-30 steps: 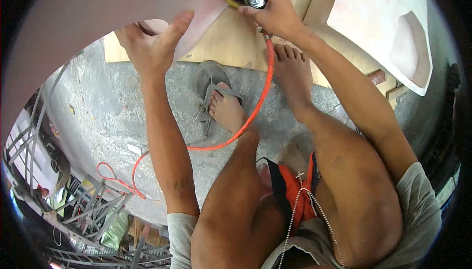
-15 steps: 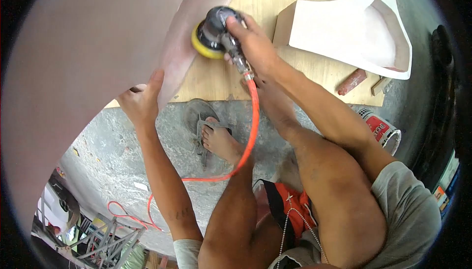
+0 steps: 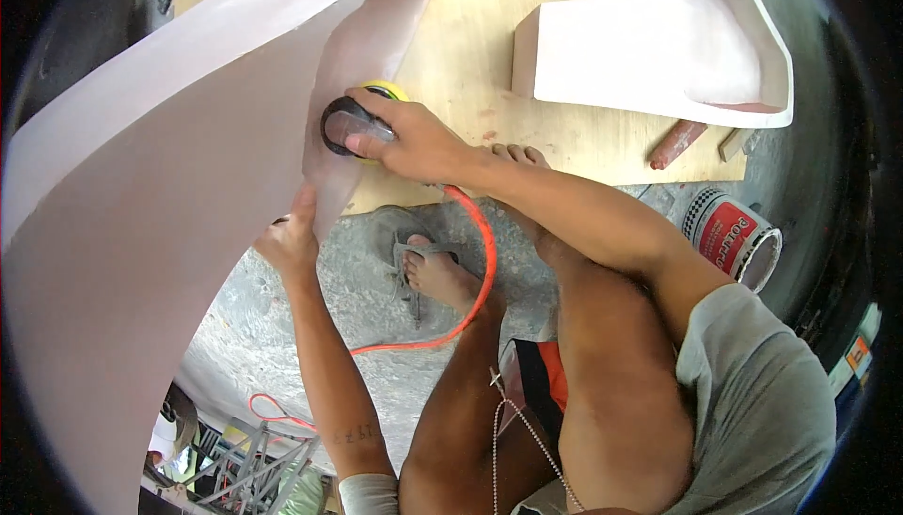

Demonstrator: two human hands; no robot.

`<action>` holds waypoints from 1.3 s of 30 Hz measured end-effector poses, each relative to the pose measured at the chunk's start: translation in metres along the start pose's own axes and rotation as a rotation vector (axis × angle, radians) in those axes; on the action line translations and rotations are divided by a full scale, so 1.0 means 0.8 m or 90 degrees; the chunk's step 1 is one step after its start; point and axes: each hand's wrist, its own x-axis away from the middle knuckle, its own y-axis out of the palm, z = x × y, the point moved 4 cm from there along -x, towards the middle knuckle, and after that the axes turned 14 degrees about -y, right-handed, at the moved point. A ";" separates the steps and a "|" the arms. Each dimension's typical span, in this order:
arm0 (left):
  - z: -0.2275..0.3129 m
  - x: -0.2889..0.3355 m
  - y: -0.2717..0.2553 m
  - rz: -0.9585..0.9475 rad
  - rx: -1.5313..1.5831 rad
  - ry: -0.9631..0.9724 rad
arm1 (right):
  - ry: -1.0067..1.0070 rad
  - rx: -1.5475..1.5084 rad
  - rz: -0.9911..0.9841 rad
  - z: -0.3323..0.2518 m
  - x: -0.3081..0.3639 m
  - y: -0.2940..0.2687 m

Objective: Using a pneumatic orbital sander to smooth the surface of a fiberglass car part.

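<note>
My right hand [image 3: 419, 143] is wrapped round a black palm sander [image 3: 340, 127] with a yellow pad edge. The sander is tilted against the recessed face of a large pinkish-grey moulded panel [image 3: 188, 205], which fills the left side. How much of the pad touches the panel cannot be seen. From the sander's handle end, an orange air hose [image 3: 484, 242] curves down to the floor. My left hand [image 3: 293, 240] is closed on the panel's near edge, thumb on the visible face and fingers partly hidden behind it.
A plywood board [image 3: 451, 73] lies beneath the work. On its right sit a white moulded part [image 3: 621, 54], a dark red cylinder [image 3: 677, 143] and a small wooden piece [image 3: 734, 143]. A tin can [image 3: 729, 233] lies beside the board. Metal framing [image 3: 249, 468] stands lower left.
My right hand has brought the sander left and downward, turning it against the panel's recess. The panel has tilted, showing its pale far edge. My left hand has shifted slightly right with it.
</note>
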 end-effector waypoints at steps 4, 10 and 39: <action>-0.002 0.002 -0.003 0.022 0.026 -0.006 | -0.039 0.049 -0.019 0.008 0.013 -0.006; -0.006 0.002 -0.004 0.049 0.049 0.006 | -0.043 0.044 0.021 0.012 0.013 -0.026; 0.002 0.000 0.001 0.019 0.015 -0.026 | -0.001 0.118 0.144 0.013 0.007 -0.031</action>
